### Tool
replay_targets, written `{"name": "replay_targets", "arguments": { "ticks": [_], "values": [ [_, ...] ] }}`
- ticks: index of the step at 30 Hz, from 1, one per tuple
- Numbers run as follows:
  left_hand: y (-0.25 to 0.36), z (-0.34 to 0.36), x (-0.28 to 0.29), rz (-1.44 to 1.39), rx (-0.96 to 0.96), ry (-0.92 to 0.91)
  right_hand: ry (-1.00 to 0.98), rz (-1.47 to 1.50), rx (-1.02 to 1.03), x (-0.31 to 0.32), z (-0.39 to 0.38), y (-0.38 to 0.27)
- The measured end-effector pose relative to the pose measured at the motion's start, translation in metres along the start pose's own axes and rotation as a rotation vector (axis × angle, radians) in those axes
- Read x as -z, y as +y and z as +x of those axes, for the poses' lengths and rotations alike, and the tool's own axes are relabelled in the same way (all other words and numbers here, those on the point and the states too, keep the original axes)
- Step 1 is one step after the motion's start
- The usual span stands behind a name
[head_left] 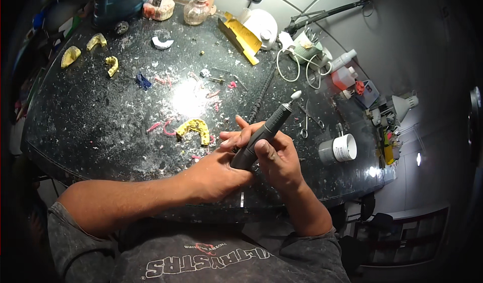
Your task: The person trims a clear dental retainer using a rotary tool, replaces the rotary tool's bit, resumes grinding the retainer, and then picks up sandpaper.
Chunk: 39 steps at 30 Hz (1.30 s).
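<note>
A black rotary handpiece [261, 137] with a pale pointed bur [296, 95] at its tip slants up and to the right in front of me. My right hand [282, 165] is closed round its middle, thumb on the near side and fingers reaching across behind it. At the lower end my left hand [219, 170] grips the handpiece, its fingers partly hidden. A ribbed black cord [259, 99] runs up behind it. Just beyond my left hand a yellow dental arch model [193, 130] lies on the dusty dark table [95, 132].
More yellow dental models [71, 57] lie at far left, near a white arch piece [162, 43]. Scissors [305, 124] and a white cup [344, 147] are on the right. A glass bottle [196, 11], yellow tray [239, 39] and tool holder [306, 46] stand at the back.
</note>
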State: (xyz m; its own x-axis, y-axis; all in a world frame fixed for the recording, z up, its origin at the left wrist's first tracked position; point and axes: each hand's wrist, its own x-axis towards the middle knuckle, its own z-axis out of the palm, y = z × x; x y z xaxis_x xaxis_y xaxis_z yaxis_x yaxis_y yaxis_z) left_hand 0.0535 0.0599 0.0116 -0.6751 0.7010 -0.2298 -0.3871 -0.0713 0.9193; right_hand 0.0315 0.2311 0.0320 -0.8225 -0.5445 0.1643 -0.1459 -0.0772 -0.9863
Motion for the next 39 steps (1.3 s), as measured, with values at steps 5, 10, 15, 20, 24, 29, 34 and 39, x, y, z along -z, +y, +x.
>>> {"name": "replay_targets", "arguments": {
  "ticks": [5, 10, 15, 20, 24, 29, 34, 39],
  "values": [
    [0.009, 0.003, -0.001, -0.07, 0.099, 0.103, 0.064, 0.1, -0.038, 0.006, 0.018, -0.006],
    [0.015, 0.008, 0.013, -0.166, 0.084, 0.172, 0.065, 0.241, 0.099, 0.031, 0.053, -0.004],
    [0.013, 0.009, 0.019, -0.228, 0.055, 0.139, 0.229, 0.366, 0.167, 0.053, 0.098, 0.0],
    [0.01, 0.005, 0.015, -0.152, -0.024, 0.109, 0.192, -0.885, -0.232, 0.072, 0.112, 0.005],
    [0.011, 0.001, 0.015, -0.11, -0.099, 0.041, 0.097, -1.249, -0.02, 0.071, 0.116, 0.024],
    [0.012, 0.002, 0.007, -0.1, -0.379, 0.076, -0.03, -1.113, 0.25, 0.066, 0.133, 0.04],
    [0.011, 0.002, 0.005, -0.081, -0.519, 0.218, 0.204, -0.801, 0.21, 0.064, 0.127, 0.022],
    [0.012, 0.0, 0.008, -0.167, -0.449, 0.363, 0.211, -0.262, 0.236, 0.065, 0.105, -0.032]
  ]
}}
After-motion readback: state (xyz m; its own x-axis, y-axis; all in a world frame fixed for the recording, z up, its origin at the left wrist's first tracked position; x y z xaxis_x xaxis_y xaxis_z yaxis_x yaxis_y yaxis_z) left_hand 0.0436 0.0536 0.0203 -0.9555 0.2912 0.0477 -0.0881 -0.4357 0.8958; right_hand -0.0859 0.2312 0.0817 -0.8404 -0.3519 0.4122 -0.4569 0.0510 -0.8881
